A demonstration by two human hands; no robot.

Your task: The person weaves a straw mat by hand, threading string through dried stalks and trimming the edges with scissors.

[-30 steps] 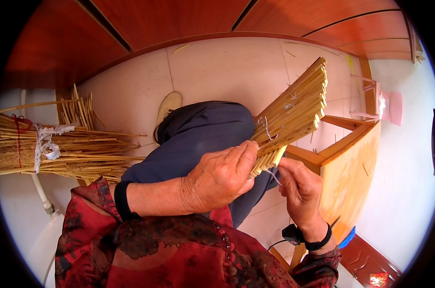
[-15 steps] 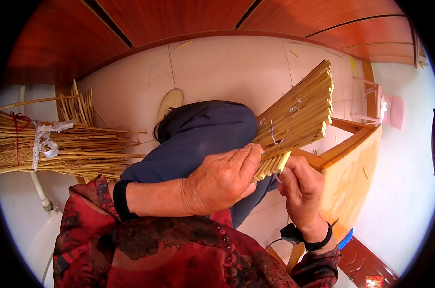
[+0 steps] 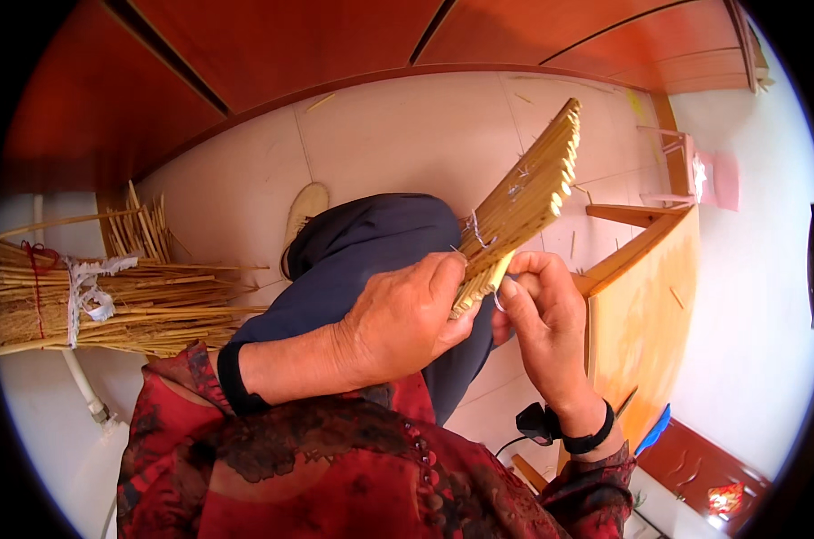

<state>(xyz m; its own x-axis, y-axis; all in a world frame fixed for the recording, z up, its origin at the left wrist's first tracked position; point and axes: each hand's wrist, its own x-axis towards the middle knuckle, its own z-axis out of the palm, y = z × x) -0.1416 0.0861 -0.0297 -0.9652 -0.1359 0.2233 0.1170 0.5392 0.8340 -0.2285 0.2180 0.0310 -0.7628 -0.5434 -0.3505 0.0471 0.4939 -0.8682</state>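
A flat mat of straw-coloured plant stalks (image 3: 522, 196), laid side by side and stitched with white thread (image 3: 479, 232), slants up to the right over my knee. My left hand (image 3: 405, 310) is closed around its near end, fingers wrapped over the short cut stalks. At that end my right hand (image 3: 545, 323) pinches a white string (image 3: 499, 302) beside the outermost stalk, thumb against the fingers. Part of the string is hidden behind the stalks and fingers.
A large bundle of stalks (image 3: 155, 305) tied with white strips lies at the left, with shorter cut stalks (image 3: 142, 229) behind it. A wooden stool (image 3: 645, 305) stands at the right, a pink chair (image 3: 717, 180) beyond it. Red-brown cabinets (image 3: 308, 36) line the far side.
The mat has tilted more edge-on and shifted slightly left, both hands with it. My right hand has turned, showing more of its thumb. The whole view has shifted a little.
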